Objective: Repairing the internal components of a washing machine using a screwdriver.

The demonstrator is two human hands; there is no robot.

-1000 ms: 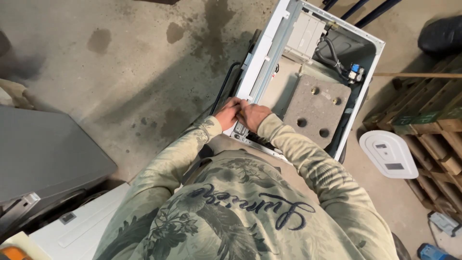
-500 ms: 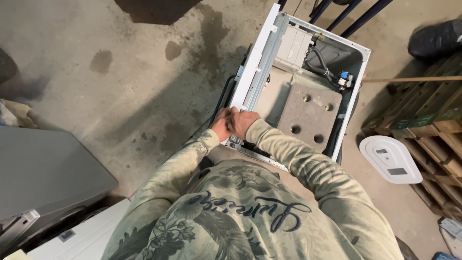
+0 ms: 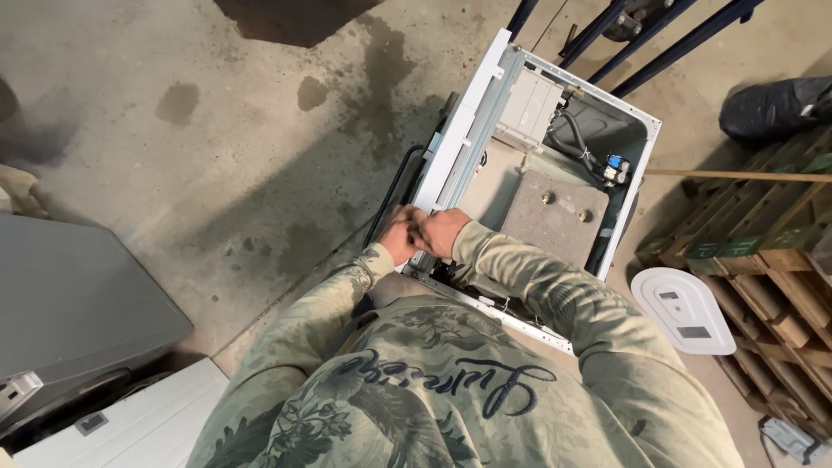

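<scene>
Seen from above: both forearms in pale green leaf-patterned sleeves reaching forward, elbows bent, wrists meeting at the near front corner of an open-topped white metal washing machine cabinet. Left hand curled into a loose fist, fingers closed at the cabinet's front edge rail; cannot tell what, if anything, sits inside the grip. Right hand pressed against the left, knuckles up, fingers folded shut over the same spot on the rail. Inside the cabinet, a grey concrete counterweight block just beyond the hands, black hoses behind it. On the stained concrete floor, a white oval plastic panel beside wooden pallets.
</scene>
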